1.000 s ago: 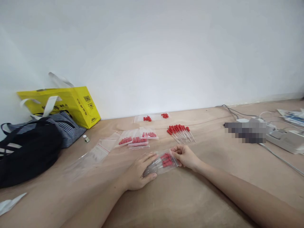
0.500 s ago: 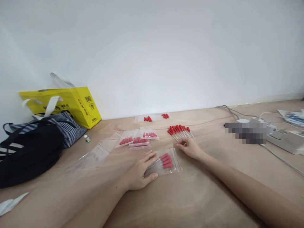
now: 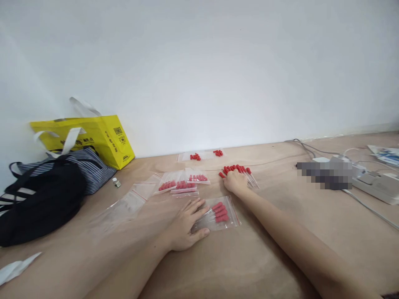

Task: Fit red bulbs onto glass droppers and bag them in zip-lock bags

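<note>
My left hand [image 3: 189, 226] lies flat with fingers spread, pressing the left part of a clear zip bag [image 3: 233, 209]. Inside that bag are several droppers [image 3: 221, 212] with red rubber bulbs and clear tubes. Farther out, my right hand [image 3: 236, 181] is curled down over the left end of a row of loose droppers [image 3: 248, 171]. Its fingertips are hidden, so what they grip does not show. The red bulbs of the row point toward the wall, and the clear tubes toward me.
Filled dropper bags [image 3: 183, 185] overlap beyond my left hand, with flat clear bags [image 3: 132, 199] to their left. Red bulbs [image 3: 195, 157] lie on plastic by the wall. A small bottle [image 3: 116, 182], yellow bag [image 3: 115, 141] and black bag [image 3: 43, 199] stand left; a power strip [image 3: 375, 185] and cables lie right.
My right hand has moved forward and left, from the tube ends onto the left part of the dropper row. My left hand stays on the bag. The view has shifted slightly.
</note>
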Tool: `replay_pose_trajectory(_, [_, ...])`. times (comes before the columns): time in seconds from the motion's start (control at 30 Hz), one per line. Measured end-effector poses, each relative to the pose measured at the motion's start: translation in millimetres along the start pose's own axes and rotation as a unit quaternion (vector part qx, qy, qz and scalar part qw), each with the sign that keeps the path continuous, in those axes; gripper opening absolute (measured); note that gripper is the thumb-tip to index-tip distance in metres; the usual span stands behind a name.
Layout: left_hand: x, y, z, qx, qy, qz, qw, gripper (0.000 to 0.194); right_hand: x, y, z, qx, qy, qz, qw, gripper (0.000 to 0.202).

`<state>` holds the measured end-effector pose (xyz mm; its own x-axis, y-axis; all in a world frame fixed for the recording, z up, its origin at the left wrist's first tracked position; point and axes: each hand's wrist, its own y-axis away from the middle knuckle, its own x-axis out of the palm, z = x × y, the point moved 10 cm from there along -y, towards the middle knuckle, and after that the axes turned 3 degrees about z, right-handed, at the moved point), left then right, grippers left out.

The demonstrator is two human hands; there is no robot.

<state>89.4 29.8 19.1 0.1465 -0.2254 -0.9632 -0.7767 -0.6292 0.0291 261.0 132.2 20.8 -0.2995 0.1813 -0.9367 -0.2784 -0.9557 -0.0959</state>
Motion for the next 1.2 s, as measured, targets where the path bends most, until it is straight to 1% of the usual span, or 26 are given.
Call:
replay_pose_trajectory(0.1, [0.4,0,0,0.005,0.008,-0.006,1.000,0.055,0,1,2,-0.001,-0.022,0.001,1.000,0.026])
replay_pose_trajectory(0.17, [1.9,0,1,0.005,0.015,-0.005,1.000,0.055,-4,3,3,-0.018,-0.049,-0.001,0.999,0.025])
replay_pose_trajectory(0.27, [1.5,2,5,-0.007,0.022,-0.016,1.000,0.055,-12,9,1,-0.066,-0.097,0.001,0.993,0.020])
replay_pose_trajectory(0.33, [-2.7,3,5,-0.012,0.027,-0.038,0.999,0.056,-18,15,-6,-0.105,-0.177,-0.005,0.979,0.016])
replay_pose_trajectory(0.37, [-4.9,3,5,-0.012,0.031,-0.047,0.998,0.055,-23,20,-12,-0.126,-0.252,-0.013,0.959,0.017])
replay_pose_trajectory(0.43, [-7.5,3,4,-0.006,0.042,-0.052,0.998,0.052,-29,32,-28,-0.148,-0.408,-0.019,0.901,0.035])
replay_pose_trajectory(0.47, [-7.6,3,3,-0.001,0.049,-0.048,0.998,0.050,-27,38,-36,-0.147,-0.462,-0.001,0.874,0.045])
replay_pose_trajectory(0.5, [-7.4,3,2,0.004,0.058,-0.042,0.997,0.047,-23,44,-42,-0.138,-0.498,0.026,0.856,0.053])
replay_pose_trajectory(0.53, [-6.8,3,1,0.008,0.066,-0.035,0.997,0.045,-18,51,-46,-0.126,-0.522,0.057,0.841,0.059])
replay_pose_trajectory(0.6, [-5.6,3,0,0.015,0.075,-0.023,0.997,0.044,-10,62,-52,-0.100,-0.559,0.097,0.818,0.063])
replay_pose_trajectory(0.63, [-5.1,3,0,0.016,0.073,-0.020,0.997,0.045,-8,66,-54,-0.087,-0.575,0.100,0.808,0.061])
replay_pose_trajectory(0.7, [-4.8,3,0,0.012,0.065,-0.020,0.998,0.046,-6,70,-60,-0.056,-0.603,0.080,0.792,0.056])
replay_pose_trajectory(0.77, [-5.7,2,0,0.007,0.060,-0.027,0.998,0.046,-2,72,-65,-0.022,-0.615,0.051,0.786,0.051])
replay_pose_trajectory(0.83, [-7.2,2,0,0.003,0.058,-0.035,0.998,0.046,2,74,-67,-0.003,-0.617,0.030,0.786,0.050])
replay_pose_trajectory(0.9, [-8.0,2,-1,0.001,0.056,-0.039,0.998,0.047,3,75,-65,-0.003,-0.619,0.013,0.785,0.052])
replay_pose_trajectory(1.0, [-7.1,2,-1,-0.002,0.052,-0.035,0.998,0.047,2,77,-65,-0.003,-0.631,-0.006,0.776,0.055])
replay_pose_trajectory(1.07, [-6.0,1,0,-0.007,0.048,-0.034,0.998,0.046,4,78,-65,0.001,-0.639,-0.002,0.770,0.055])
replay_pose_trajectory(1.2, [-5.6,1,3,-0.015,0.043,-0.044,0.998,0.047,9,83,-58,0.005,-0.654,0.034,0.756,0.053])
